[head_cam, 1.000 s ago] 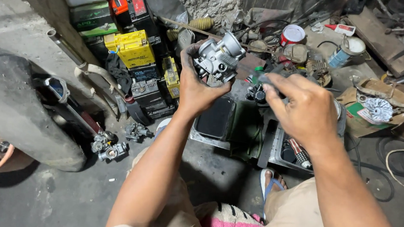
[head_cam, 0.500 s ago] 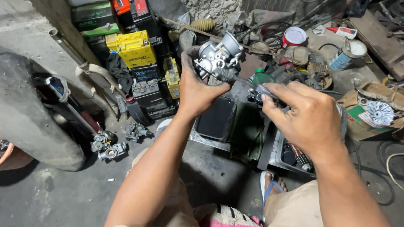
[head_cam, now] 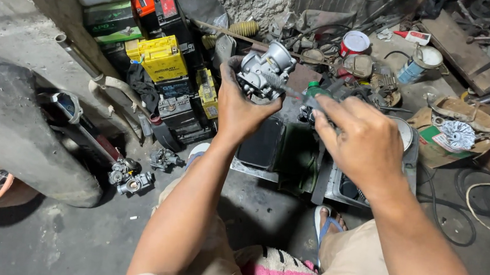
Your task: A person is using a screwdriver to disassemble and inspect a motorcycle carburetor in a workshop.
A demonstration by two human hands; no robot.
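Right hand point(head_cam: 365, 143) has closed in since 1 s ago; its green-handled screwdriver point(head_cam: 311, 93) tip now meets the carburetor point(head_cam: 264, 73). Left hand point(head_cam: 241, 105) grips the carburetor aloft above the dark tray point(head_cam: 261, 147). Likely a screw being worked.

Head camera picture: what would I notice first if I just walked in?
First, the grey metal carburettor held up in the left hand at the middle, with the right hand poking a green-handled screwdriver into it. Next, the yellow battery in the stack of boxes at upper left. At upper right, a red and white can stands among scattered parts on the floor.
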